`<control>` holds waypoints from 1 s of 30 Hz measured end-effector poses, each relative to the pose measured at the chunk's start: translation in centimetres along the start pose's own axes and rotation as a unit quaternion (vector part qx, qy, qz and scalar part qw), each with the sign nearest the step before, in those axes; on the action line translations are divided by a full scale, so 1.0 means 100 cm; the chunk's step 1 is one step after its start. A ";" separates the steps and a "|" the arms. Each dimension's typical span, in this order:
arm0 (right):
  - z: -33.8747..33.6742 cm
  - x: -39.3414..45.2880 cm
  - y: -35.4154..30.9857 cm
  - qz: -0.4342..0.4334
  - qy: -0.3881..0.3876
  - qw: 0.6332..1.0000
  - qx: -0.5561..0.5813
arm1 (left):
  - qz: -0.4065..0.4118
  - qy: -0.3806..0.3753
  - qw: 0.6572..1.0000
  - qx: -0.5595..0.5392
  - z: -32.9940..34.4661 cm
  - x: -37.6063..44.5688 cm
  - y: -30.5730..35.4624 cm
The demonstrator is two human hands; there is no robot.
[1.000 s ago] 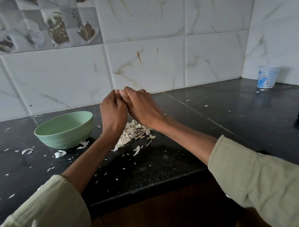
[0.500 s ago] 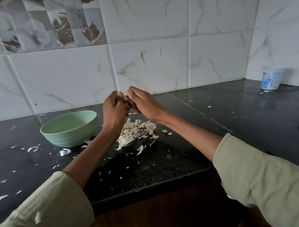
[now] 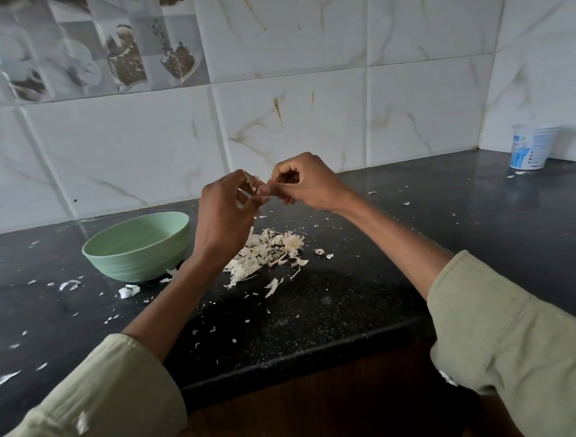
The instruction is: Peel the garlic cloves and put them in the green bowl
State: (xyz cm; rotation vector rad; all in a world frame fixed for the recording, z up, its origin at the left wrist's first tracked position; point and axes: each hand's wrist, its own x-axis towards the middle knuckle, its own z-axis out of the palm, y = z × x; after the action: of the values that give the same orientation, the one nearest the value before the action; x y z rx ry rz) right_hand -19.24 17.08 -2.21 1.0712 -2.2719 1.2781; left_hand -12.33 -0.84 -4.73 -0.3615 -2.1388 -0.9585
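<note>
A home kitchen is showing here. A dark speckled stone counter (image 3: 316, 303) is running along into a corner, and glossy marble-look wall tiles (image 3: 295, 119) are backing it, one decorative tile (image 3: 91, 45) carrying pictures of cups and coffee beans. A green bowl (image 3: 137, 248), garlic skins (image 3: 265, 255) and a plastic tub (image 3: 530, 146) are sitting on it.

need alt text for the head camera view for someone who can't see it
Two hands, the left hand and right hand, meet above a black countertop, pinching a small garlic clove between their fingertips. Below them lies a pile of garlic skins, with a green bowl to its left. A white plastic tub stands in the far right corner.
</note>
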 end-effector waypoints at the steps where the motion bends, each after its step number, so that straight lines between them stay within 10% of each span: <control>1: -0.002 0.000 0.001 0.003 -0.001 1.000 0.012 | -0.003 0.002 1.000 -0.008 0.000 0.000 0.001; 30: 0.006 -0.001 -0.007 -0.067 0.072 0.989 -0.114 | -0.062 0.023 0.996 -0.056 0.002 -0.002 -0.003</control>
State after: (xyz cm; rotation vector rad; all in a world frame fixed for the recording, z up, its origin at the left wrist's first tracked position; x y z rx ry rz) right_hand -18.61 16.40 -2.22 0.9980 -2.1370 0.9828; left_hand -12.46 -0.87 -5.06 -0.2609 -2.0910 -1.1504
